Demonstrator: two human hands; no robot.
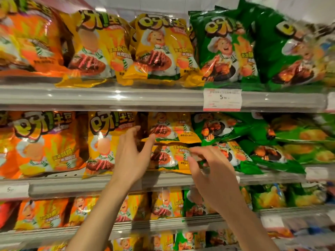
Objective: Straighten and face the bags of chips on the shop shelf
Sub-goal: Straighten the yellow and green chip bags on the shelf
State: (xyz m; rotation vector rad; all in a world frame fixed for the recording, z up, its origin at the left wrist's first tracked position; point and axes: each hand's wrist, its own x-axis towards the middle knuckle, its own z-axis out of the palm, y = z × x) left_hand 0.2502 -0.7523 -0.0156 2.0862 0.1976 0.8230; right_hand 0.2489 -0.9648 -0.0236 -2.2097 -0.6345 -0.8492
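A shop shelving unit fills the view, its grey shelf edges running across in tiers, each tier packed with bags of chips sorted by colour. On the middle shelf (101, 185), at far left, an orange bag (45, 142) stands upright and faces forward, and just beside it to the right an upright yellow bag (103, 142) does the same. The left hand (133, 156) reaches up in front of that yellow bag's right edge with its fingers spread apart and nearly straight; its fingertips lie at the left edge of two yellow bags (170, 144) that are stacked flat, one on the other, deeper in the shelf. Whether the fingertips actually touch the stack cannot be told. The right hand (208, 171) comes in at the right end of the lower stacked bag with its fingers curled; motion blur hides whether it pinches the bag's corner. Further right, green bags (272, 142) lie tilted and overlapping in a loose heap. On the top shelf, orange, yellow and green bags stand upright, and a white price tag (222, 99) is clipped to the shelf edge below the green ones.
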